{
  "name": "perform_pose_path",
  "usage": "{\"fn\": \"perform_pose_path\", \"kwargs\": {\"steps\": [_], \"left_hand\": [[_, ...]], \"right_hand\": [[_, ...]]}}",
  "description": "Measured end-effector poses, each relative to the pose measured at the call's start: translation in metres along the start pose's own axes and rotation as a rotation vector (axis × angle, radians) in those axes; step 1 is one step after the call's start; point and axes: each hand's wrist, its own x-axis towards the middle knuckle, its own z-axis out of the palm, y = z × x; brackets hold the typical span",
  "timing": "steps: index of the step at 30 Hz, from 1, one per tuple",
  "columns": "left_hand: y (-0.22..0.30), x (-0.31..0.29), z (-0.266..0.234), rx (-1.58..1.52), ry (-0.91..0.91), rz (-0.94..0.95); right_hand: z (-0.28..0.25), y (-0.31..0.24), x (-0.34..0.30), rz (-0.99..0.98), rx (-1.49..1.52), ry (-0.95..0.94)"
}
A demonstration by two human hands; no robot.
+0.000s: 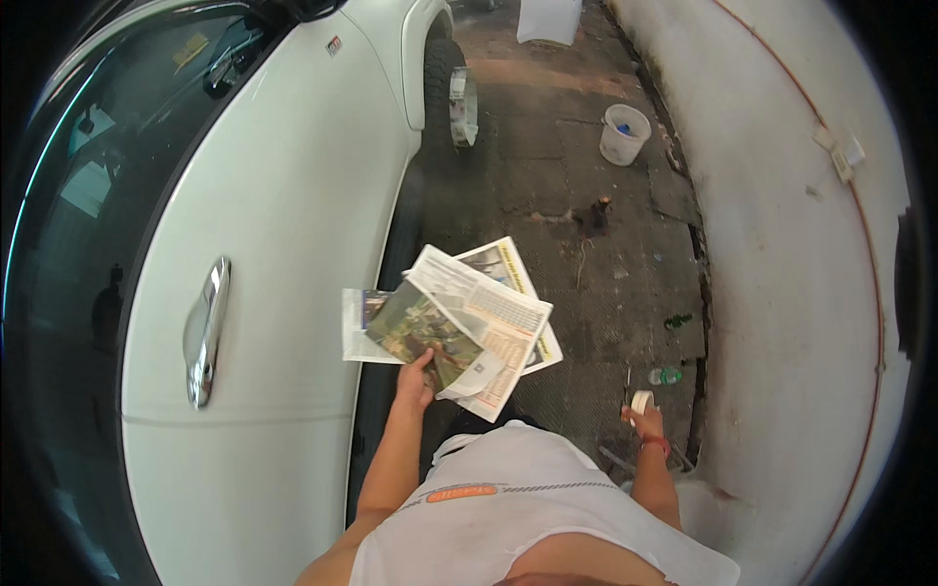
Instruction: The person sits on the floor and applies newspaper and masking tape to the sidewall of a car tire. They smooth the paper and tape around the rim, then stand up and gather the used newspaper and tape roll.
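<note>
My left hand (417, 383) grips a fanned stack of newspaper sheets (503, 322) in front of my body, with the thumb on top of a sheet that carries a greenish picture. Down at my right side, my right hand (645, 422) is closed around a roll of cream masking tape (641, 401). A thin dark item (628, 379) sticks up beside those fingers; its kind is too small to tell. The white car door (283, 244) with its chrome handle (208, 332) stands at my left, apart from the papers.
Ahead, a wheel (445, 93) has pale paper-like pieces (463, 107) at its rim. A white bucket (625, 135) stands near the right wall (782, 244). On the paved floor (528, 176) lie a green-tinted plastic bottle (666, 376), a green leafy scrap (677, 320) and a dark object (593, 213).
</note>
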Motion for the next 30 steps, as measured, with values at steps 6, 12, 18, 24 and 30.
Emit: {"fn": "perform_pose_path", "kwargs": {"steps": [6,12,18,24,30], "left_hand": [[0.021,0.018,0.003,0.032,-0.097,-0.005],[0.024,0.041,-0.006,0.0,-0.188,0.001],[0.031,0.048,0.0,-0.013,-0.112,-0.015],[0.053,0.043,0.011,-0.01,-0.111,0.041],[0.048,0.073,0.002,-0.063,-0.164,0.077]], "right_hand": [[0.017,0.015,-0.109,0.391,0.053,-0.029],[0.006,0.023,-0.129,0.532,-0.079,-0.141],[0.055,0.05,-0.086,0.508,-0.173,-0.175],[0.041,-0.025,-0.018,0.29,0.057,0.024],[0.001,-0.116,0.082,-0.111,0.297,0.028]]}}
